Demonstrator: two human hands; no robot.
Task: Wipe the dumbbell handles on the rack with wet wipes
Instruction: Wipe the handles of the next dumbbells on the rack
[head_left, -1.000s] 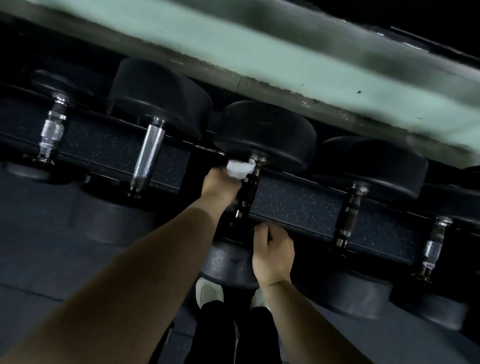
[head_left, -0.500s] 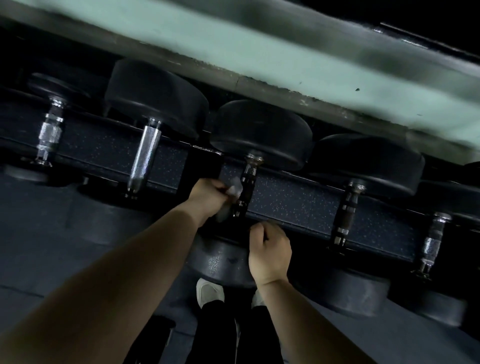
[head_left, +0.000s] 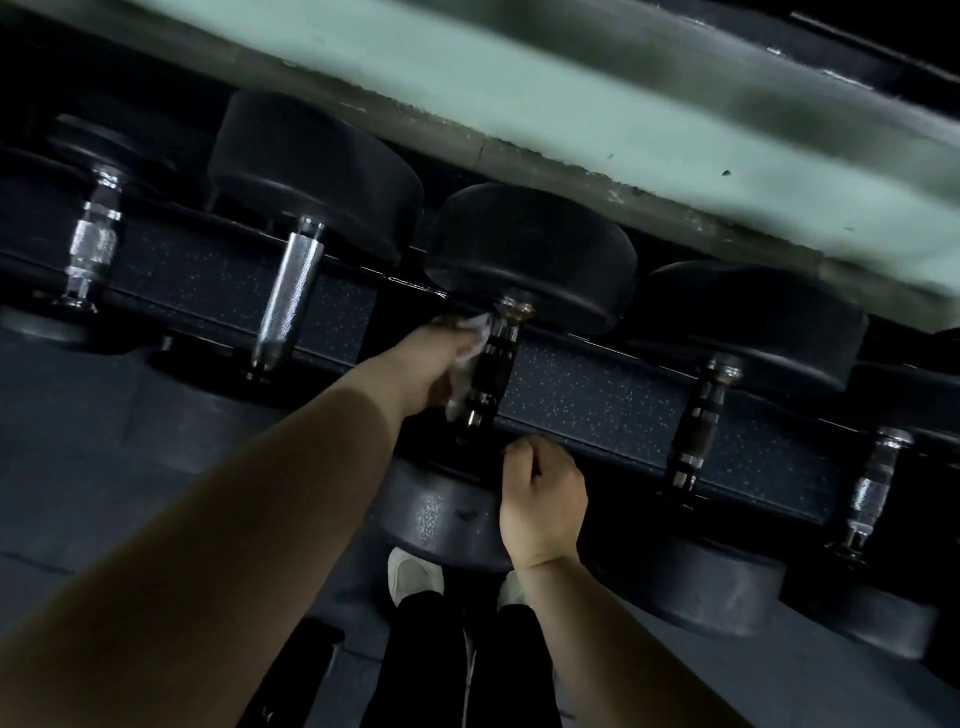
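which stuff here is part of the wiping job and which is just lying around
Job: wet wipe in the left hand; dark dumbbell handle it is held against; silver handle and the others on the rack.
Just about: white shoes; green wall band; floor.

At 10 o'clock, steel handle (head_left: 291, 301): bright chrome, knurled rough grip. Center, dark handle (head_left: 493, 364): dull metal w/ shiny rings. By it, wipe (head_left: 475, 332): white, soft, crumpled. The weight heads (head_left: 530, 254): matt black, rubber-like, smooth. The rack rail (head_left: 597, 395): dark matt coat, pale speckles. At 12, wall (head_left: 519, 104): pale green paint, chipped edge.
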